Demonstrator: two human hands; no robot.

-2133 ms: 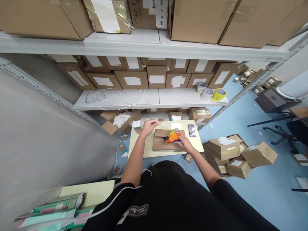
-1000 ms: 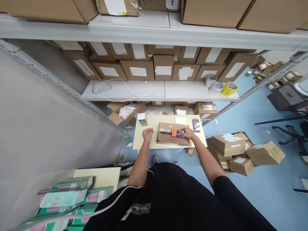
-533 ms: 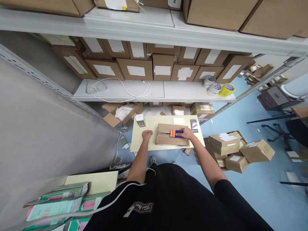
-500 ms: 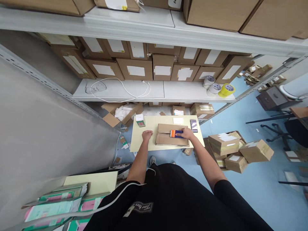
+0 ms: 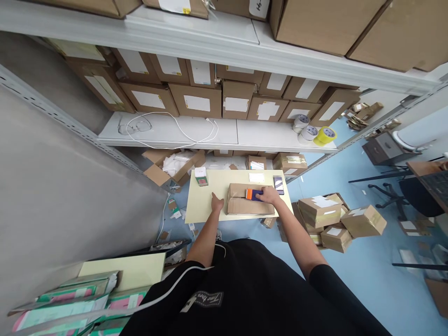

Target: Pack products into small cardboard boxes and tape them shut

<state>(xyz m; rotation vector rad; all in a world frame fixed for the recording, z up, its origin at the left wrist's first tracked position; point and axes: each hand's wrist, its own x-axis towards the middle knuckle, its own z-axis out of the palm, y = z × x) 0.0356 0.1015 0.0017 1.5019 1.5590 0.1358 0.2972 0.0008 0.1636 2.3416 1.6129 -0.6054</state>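
A closed cardboard box [image 5: 241, 207] lies on the pale yellow table [image 5: 196, 205], a seam running along its top. My right hand [image 5: 269, 194] is closed around an orange and dark-blue thing [image 5: 252, 194] that looks like a tape dispenser, held on the box's top over the seam. Just left of the box is my left hand [image 5: 217, 202], one digit stretched out and nothing visible in it; whether it touches the box's side I cannot tell. A small white and green box [image 5: 201, 176] stands at the table's back left. Behind the cardboard box lie a white paper [image 5: 256, 178] and a phone [image 5: 278, 185].
Above the table runs a shelf [image 5: 259, 135] with a white cable [image 5: 178, 122], glasses [image 5: 140, 125], tape rolls [image 5: 325, 135] and labelled boxes [image 5: 198, 102]. An open carton [image 5: 157, 170] stands behind left. Taped parcels [image 5: 320, 210] are piled on the floor at right.
My left hand has gone from a fist to a digit stretched out and come closer to the box. My right hand keeps hold of the dispenser-like thing. The camera view has shifted slightly.
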